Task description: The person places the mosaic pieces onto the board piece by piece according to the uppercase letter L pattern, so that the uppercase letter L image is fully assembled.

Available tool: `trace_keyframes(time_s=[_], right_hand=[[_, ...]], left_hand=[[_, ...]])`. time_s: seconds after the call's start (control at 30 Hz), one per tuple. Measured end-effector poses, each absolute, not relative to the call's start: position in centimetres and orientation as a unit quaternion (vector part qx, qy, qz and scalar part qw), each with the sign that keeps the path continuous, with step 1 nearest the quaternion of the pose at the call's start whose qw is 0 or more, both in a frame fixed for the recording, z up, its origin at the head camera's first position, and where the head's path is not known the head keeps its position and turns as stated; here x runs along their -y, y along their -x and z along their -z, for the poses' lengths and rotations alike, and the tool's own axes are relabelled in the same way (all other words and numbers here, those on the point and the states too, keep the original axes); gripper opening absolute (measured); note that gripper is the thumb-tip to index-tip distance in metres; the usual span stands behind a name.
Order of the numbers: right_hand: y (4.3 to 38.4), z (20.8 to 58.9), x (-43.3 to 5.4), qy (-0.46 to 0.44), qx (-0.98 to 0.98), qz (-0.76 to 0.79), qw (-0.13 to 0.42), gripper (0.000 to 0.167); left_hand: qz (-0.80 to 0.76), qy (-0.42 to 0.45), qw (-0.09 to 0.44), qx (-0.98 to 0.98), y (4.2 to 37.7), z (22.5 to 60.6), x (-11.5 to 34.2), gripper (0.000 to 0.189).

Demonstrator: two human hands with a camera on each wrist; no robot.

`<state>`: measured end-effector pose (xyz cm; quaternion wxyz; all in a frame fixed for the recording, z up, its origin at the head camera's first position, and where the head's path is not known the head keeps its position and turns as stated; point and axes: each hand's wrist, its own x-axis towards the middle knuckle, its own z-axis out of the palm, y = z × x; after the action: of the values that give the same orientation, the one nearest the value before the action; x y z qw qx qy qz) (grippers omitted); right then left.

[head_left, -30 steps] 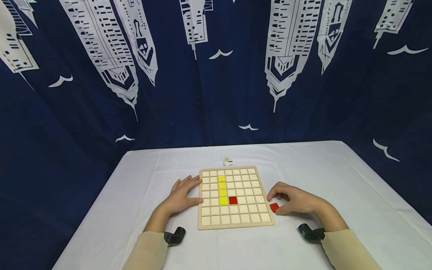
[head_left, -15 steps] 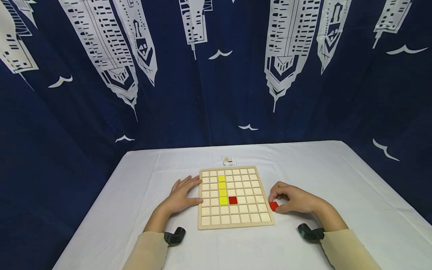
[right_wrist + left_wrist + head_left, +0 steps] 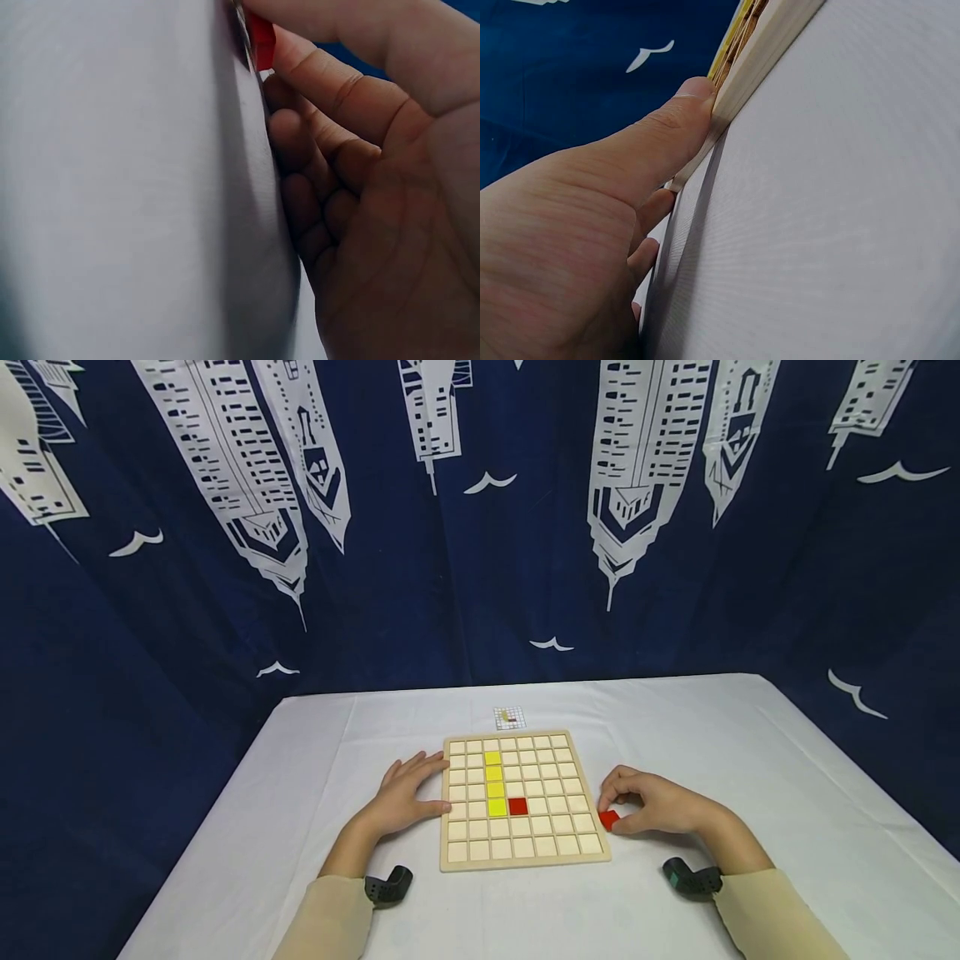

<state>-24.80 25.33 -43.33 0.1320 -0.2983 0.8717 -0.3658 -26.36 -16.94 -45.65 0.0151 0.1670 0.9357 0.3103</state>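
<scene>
A wooden grid board [image 3: 525, 863] lies flat on the table, its cells mostly pale. In one column sits a run of yellow square tiles [image 3: 495, 789], with a red square tile [image 3: 518, 807] just right of the lowest. My left hand [image 3: 401, 797] rests against the board's left edge, thumb and fingers spread; the left wrist view has the thumb [image 3: 667, 124] on the rim. Beside the right edge, my right hand [image 3: 663, 806] pinches a second red tile [image 3: 609, 820] between thumb and index finger. That tile [image 3: 262, 41] also shows in the right wrist view, partly hidden by the fingers.
Behind the board lies a small printed grid card [image 3: 509, 718] with coloured marks. A white cloth [image 3: 360, 727] covers the table. A dark blue curtain [image 3: 465, 577] with white building prints hangs behind it.
My right index finger has drawn in against the loose red tile, which has shifted and turned slightly. The left hand and the board have stayed in place.
</scene>
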Motion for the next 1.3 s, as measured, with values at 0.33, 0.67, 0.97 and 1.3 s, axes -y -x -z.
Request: trace_keyframes(time_s=[0.33,0.67,0.97,1.3], right_hand=[[24.8,42.4,-24.6,0.29,-0.882,0.347,0.13,0.02],[24.5,41.9,-21.6,0.28,-0.881,0.374,0.08,0.022],[24.0,42.2,-19.1,0.273,-0.892,0.36,0.026,0.022],[23.7,42.9,-16.8,0.228,-0.905,0.358,-0.004,0.022]], left_hand=[[-0.309,-0.168,0.016,-0.936,26.3,45.6,16.9,0.074],[-0.303,-0.164,0.021,-0.938,26.3,45.5,17.0,0.074],[-0.307,-0.167,0.021,-0.937,26.2,45.6,16.9,0.074],[-0.302,-0.171,0.014,-0.938,26.3,45.7,17.0,0.074]])
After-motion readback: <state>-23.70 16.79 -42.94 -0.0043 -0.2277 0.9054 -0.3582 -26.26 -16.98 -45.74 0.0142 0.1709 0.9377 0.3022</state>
